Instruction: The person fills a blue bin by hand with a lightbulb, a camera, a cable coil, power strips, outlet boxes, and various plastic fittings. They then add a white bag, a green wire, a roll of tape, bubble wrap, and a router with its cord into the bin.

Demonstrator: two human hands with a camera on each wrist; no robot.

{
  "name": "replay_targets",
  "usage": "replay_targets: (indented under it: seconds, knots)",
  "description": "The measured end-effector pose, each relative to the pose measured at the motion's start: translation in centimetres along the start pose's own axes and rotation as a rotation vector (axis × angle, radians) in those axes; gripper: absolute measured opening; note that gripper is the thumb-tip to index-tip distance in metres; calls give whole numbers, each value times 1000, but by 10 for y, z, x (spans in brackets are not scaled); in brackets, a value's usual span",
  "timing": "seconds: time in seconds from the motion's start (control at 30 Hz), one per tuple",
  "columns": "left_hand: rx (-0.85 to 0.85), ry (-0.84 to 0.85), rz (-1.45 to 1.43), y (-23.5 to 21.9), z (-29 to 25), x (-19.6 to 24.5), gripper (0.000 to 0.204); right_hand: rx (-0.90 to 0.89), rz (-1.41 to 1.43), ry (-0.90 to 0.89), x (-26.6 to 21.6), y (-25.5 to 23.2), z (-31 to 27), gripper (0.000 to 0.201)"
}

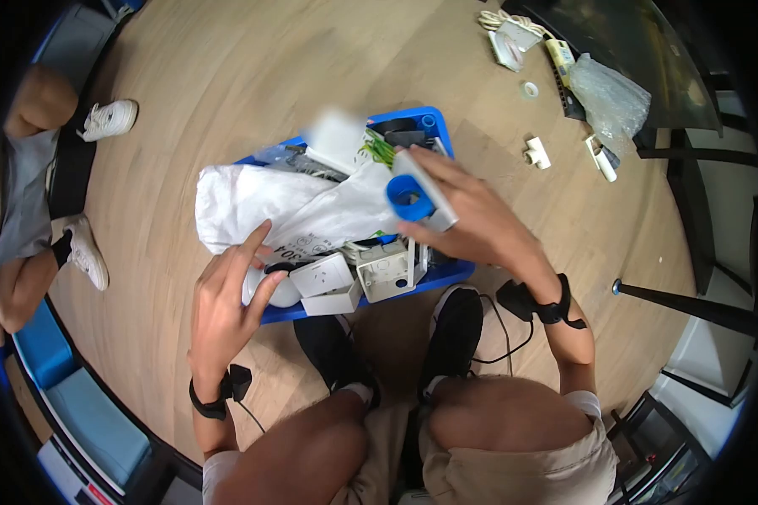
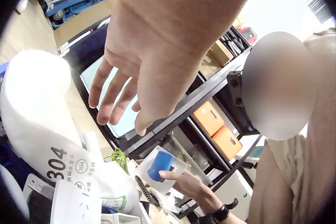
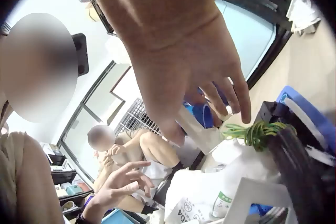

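Sorting through a blue bin [image 1: 446, 273] of electrical oddments on a wooden floor [image 1: 227, 76]; the step in hand appears to be lifting one item clear of the rest.

Right hand [image 1: 472, 215]: fingers curled round a grey-white flat piece [image 1: 425, 189] carried together with a roll of blue tape [image 1: 409, 198], held just above the bin's far half. The same pair shows in the left wrist view, tape [image 2: 160, 165] against the pale piece.

Left hand [image 1: 227, 299]: fingers spread and mostly straight, gripping nothing, fingertips touching a white bag [image 1: 261, 206] and resting near a rounded white object [image 1: 282, 290] at the bin's near left edge.

Bin contents: the white bag printed "304" [image 2: 60, 163], draped across most of the bin; a white wall socket [image 1: 322, 273]; a pale junction box [image 1: 386, 271]; a bundle of green wire [image 3: 257, 132]; dark items at the far corner (too blurred to name).

Outside the bin: small white fittings [image 1: 536, 153], a clear plastic bag [image 1: 611, 97] and a corded part [image 1: 514, 38], well apart toward the far right.

Next move, judged: keeping the tape pinched against the flat piece so neither slips, while the left hand steadies the bag.
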State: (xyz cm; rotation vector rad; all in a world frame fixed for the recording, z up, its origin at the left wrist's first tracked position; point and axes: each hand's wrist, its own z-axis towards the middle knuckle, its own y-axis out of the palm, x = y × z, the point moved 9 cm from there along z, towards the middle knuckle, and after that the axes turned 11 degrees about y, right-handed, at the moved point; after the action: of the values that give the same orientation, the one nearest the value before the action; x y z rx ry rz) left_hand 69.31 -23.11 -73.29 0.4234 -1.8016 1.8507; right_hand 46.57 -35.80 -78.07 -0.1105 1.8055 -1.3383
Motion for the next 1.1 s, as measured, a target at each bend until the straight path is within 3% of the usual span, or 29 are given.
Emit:
replay_targets:
  seconds: [0.07, 0.17, 0.2, 0.23, 0.3, 0.43, 0.73, 0.9, 0.97, 1.03, 1.07, 1.1]
  knots:
    - [-37, -12, -31, 2, 0, -2, 57, -4, 67, 115, 1, -17, 0, 60]
    - [-4, 38, -2, 1, 2, 0, 53, -58, 56, 128, -11, -22, -1, 58]
    - [7, 45, -5, 2, 2, 0, 53, 9, 29, -28, -25, -23, -3, 56]
    - [6, 43, -3, 2, 3, -1, 53, 9, 31, -29, -27, -18, -2, 56]
    - [4, 54, -5, 3, 3, 1, 54, -11, -6, -278, -58, -1, -6, 55]
    - [5, 65, -6, 2, 0, 1, 55, -19, -2, -385, -66, 49, -6, 55]
    - [-74, 78, -19, 21, -3, 4, 53, 1, -106, -292, -61, 80, 2, 77]
    - [-75, 249, 33, 57, 0, 15, 47, 28, -107, -258, -56, 89, 6, 97]
    - [-120, 222, 20, 70, 1, 13, 45, -6, -99, -214, -50, 93, 10, 103]
    - [-132, 143, 35, 81, 2, 3, 45, 131, -75, -253, -47, 96, 9, 109]
    - [-111, 177, 93, 82, 2, 4, 45, 111, -81, -210, -39, 112, 7, 122]
    - [-81, 177, 70, 84, 1, 1, 46, 81, -126, -186, -43, 107, 6, 122]
